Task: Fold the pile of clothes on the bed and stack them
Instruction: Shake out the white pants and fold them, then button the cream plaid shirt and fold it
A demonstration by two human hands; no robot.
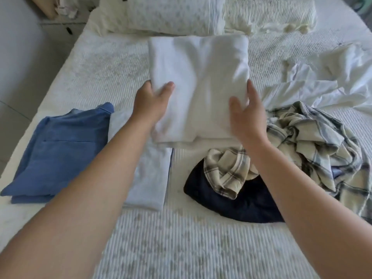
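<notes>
White cloth fills the middle of the head view: a folded white garment [198, 87] held up over the bed [181, 248], both hands on its near end. The left hand [152, 101] grips the left edge, thumb on top and fingers tucked out of sight beneath the fabric. The right hand [246, 115] is on the right edge with its thumb laid on the cloth and its fingers straight along the side; whether it truly clamps the fabric, I cannot tell. Down on the left, a folded blue shirt [54, 154] lies flat, and just beside it a folded pale garment [149, 178], partly under the left forearm. On the right, a crumpled plaid shirt [302, 143] spills over a dark navy garment [237, 200], with rumpled white clothes [322, 83] behind. Two pillows [201, 15] sit at the head of the bed.
</notes>
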